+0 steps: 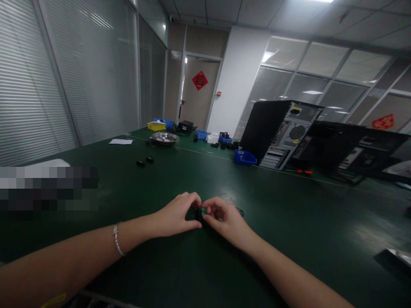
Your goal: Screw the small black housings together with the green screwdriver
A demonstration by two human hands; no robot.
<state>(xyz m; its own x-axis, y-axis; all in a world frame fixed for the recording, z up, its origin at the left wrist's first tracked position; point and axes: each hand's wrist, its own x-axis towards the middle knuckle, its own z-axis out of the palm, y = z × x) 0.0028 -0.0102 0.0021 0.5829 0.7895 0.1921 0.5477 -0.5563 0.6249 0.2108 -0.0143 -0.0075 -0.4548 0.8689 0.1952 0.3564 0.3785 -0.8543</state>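
My left hand (pixel 177 214) grips a small black part (pixel 198 215) between thumb and fingers, low over the green table. A small green circuit board (pixel 204 211) is pinched in my right hand (pixel 227 221), right up against the black part. Whether the board sits inside the part or only touches it, I cannot tell. Just behind my right hand a dark green looped item (pixel 240 211) lies partly hidden. Farther off to the left, two small black pieces (pixel 140 163) rest on the table.
A metal bowl (pixel 164 138), a white paper (pixel 120 141) and a yellow bin (pixel 156 126) stand at the far left. A blue bin (pixel 245 157) touches a computer tower (pixel 269 130). A red-handled screwdriver (pixel 304 172) lies to its right.
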